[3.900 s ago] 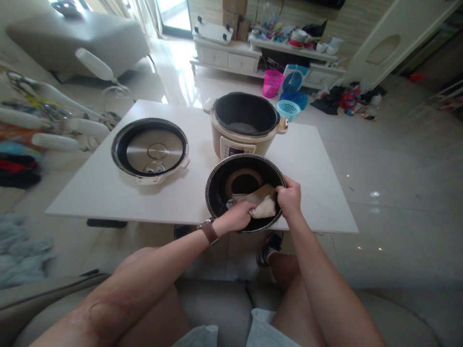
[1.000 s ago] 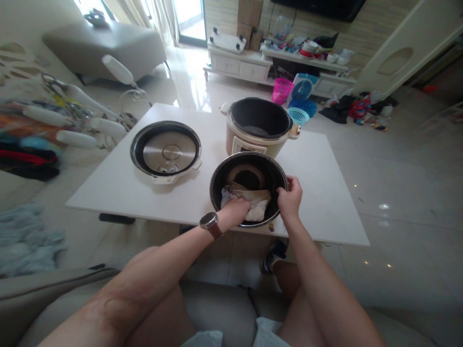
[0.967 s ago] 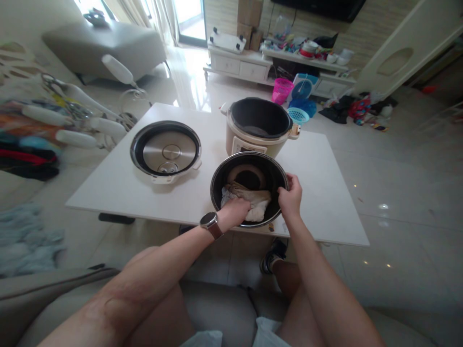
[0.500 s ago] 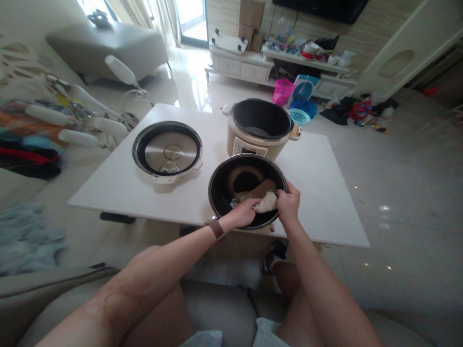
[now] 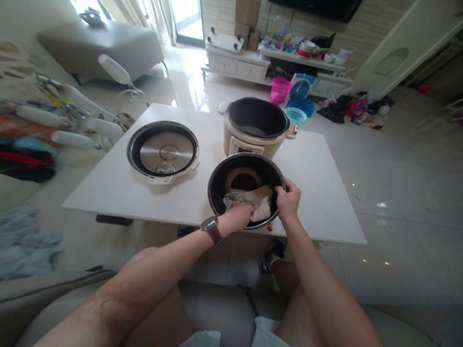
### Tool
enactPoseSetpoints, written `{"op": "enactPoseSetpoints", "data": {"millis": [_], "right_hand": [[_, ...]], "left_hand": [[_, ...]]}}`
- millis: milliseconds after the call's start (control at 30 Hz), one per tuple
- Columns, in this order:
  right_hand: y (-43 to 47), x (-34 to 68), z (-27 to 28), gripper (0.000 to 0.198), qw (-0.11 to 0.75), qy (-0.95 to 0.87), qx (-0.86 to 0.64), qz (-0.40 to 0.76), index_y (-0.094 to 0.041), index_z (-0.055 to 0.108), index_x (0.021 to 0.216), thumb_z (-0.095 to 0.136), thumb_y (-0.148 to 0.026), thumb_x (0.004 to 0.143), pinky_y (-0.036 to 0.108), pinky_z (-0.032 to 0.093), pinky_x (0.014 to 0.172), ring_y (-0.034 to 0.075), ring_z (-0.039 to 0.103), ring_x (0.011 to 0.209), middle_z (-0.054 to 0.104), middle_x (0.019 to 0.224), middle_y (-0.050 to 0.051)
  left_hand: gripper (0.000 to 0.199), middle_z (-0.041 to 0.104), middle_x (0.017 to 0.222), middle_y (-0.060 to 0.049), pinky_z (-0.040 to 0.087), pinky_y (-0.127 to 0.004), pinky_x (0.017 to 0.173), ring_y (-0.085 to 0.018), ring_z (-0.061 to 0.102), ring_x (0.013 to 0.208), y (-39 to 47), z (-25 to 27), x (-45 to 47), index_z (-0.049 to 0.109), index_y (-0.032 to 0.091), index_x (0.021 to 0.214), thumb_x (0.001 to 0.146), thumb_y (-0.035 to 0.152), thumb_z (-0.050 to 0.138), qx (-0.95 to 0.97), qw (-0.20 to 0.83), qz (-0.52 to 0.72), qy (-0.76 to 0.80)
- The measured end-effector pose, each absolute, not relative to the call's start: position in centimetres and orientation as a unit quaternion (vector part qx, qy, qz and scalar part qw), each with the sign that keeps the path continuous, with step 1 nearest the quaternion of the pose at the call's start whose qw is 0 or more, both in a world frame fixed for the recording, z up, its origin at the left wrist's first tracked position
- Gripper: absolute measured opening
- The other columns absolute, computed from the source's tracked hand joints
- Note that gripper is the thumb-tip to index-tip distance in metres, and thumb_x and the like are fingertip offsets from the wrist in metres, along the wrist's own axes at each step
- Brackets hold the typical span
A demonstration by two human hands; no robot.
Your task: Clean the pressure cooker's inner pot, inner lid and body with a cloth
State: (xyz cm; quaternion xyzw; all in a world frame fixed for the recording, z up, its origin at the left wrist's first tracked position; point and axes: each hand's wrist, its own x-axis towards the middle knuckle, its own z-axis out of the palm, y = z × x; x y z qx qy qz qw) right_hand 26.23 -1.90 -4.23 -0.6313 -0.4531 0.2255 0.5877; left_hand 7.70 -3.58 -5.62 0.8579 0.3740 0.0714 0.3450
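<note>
Within the last half second, the left hand [image 5: 237,217] had pulled back leftward inside the pot [image 5: 217,185], drawing the cloth [image 5: 256,197] from its right side; the hand had also rolled, bringing the watch [image 5: 209,223] face into plainer sight.

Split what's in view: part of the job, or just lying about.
Job:
round black pot, right hand on its rim
crumpled pale cloth, in the left hand
beige round cooker body, probably
upturned round silver lid, probably

Apparently lying about:
pink plastic mesh basket
light-blue round plastic basket
brown cardboard boxes
</note>
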Motion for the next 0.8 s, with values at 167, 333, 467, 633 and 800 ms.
{"op": "enactPoseSetpoints", "data": {"millis": [167,333,467,633,800], "right_hand": [[-1.5,27.5,-3.1,0.048,0.558,-0.504,-0.614,0.24,-0.017,0.082,0.103,0.056,-0.022,0.063,0.04,0.054,0.096,0.025,0.069,0.095,0.081,0.1,0.004],[-1.6,28.5,-3.2,0.053,0.538,-0.48,-0.626,0.299,-0.017,0.082,0.098,0.051,-0.022,0.056,0.037,0.055,0.084,0.023,0.066,0.084,0.078,0.086,0.0],[-2.2,27.9,-3.8,0.056,0.564,-0.447,-0.622,0.309,-0.017,0.083,0.1,0.051,-0.022,0.055,0.036,0.055,0.082,0.022,0.066,0.082,0.077,0.086,-0.001],[-2.3,26.7,-4.0,0.059,0.578,-0.446,-0.617,0.293,-0.017,0.083,0.104,0.05,-0.023,0.055,0.039,0.056,0.091,0.025,0.068,0.088,0.079,0.092,0.001],[-2.2,25.7,-4.4,0.057,0.582,-0.443,-0.617,0.29,-0.016,0.082,0.103,0.049,-0.023,0.057,0.036,0.056,0.087,0.024,0.067,0.086,0.078,0.089,0.001]], "left_hand": [[0.03,0.078,0.11,-0.021,0.059,-0.045,0.096,-0.034,0.075,0.107,-3.6,-5.3,6.9,0.079,0.008,0.104,0.092,0.004,0.051,0.89,0.254,-0.005,0.379],[0.03,0.078,0.107,-0.022,0.058,-0.045,0.096,-0.035,0.075,0.108,-3.4,-4.5,6.7,0.081,0.009,0.103,0.094,0.007,0.053,0.884,0.249,-0.018,0.395],[0.041,0.079,0.116,-0.019,0.056,-0.044,0.101,-0.034,0.074,0.113,-2.9,-4.5,6.4,0.081,0.018,0.123,0.095,0.009,0.053,0.862,0.287,0.011,0.418],[0.056,0.076,0.132,-0.013,0.052,-0.04,0.11,-0.028,0.07,0.124,-2.3,-4.3,6.0,0.073,0.023,0.139,0.094,0.005,0.047,0.839,0.295,0.087,0.449],[0.068,0.065,0.149,-0.011,0.048,-0.038,0.117,-0.026,0.063,0.135,-1.1,-3.1,5.9,0.064,0.023,0.149,0.089,-0.001,0.042,0.798,0.254,0.175,0.517]]}}
